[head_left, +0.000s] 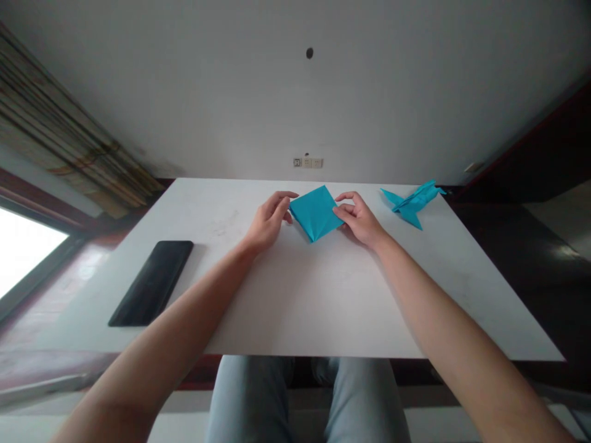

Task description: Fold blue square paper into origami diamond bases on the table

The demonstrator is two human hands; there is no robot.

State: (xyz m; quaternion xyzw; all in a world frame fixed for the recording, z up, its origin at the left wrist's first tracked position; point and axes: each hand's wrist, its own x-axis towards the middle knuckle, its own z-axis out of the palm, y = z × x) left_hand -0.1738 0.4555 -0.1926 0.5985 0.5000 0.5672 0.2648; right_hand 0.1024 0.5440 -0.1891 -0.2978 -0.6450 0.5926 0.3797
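Observation:
A blue sheet of origami paper [316,212], folded into a diamond with creases running to its near corner, is held just over the white table. My right hand [359,218] pinches its right corner between thumb and fingers. At the left corner is my left hand [273,216], its thumb and fingers closed around the paper's edge. Some fingertips of both hands are hidden behind the paper.
A finished blue origami figure [413,204] with wing-like points lies on the table [295,307] at the far right. To the left rests a black phone-like slab [152,283]. Behind the table stands a wall with sockets [307,163]; a curtain [69,135] hangs at left.

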